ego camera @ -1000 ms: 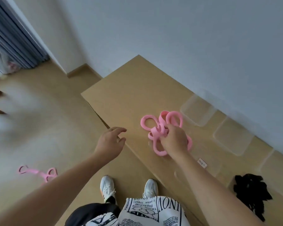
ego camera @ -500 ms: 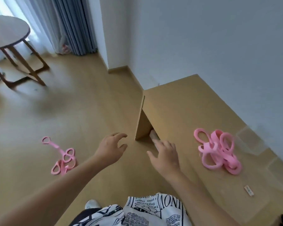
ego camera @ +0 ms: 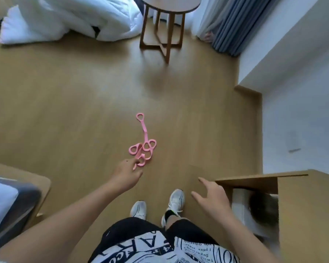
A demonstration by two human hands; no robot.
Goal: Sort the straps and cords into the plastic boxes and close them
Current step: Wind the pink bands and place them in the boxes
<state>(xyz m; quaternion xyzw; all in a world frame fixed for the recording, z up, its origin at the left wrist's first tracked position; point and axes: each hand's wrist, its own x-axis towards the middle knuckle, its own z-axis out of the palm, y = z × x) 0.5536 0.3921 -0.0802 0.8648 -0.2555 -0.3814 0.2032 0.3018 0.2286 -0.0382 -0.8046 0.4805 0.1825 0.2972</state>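
Left hand (ego camera: 126, 176) fingers (ego camera: 136, 164) loosely curled, gripping nothing, tips at the near loop of the pink strap (ego camera: 143, 143) on the floor; strap ran straight ahead of them. Right hand (ego camera: 210, 198) spread, empty, farther off.

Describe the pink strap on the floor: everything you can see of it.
The pink strap lies flat on the wooden floor, a thin flexible band, rubbery-looking. One small ring sits at the far end of a straight stretch; the near part bunches into several overlapping loops. The left hand's fingertips are at its nearest loop, whether gripping is unclear. The right hand is apart.
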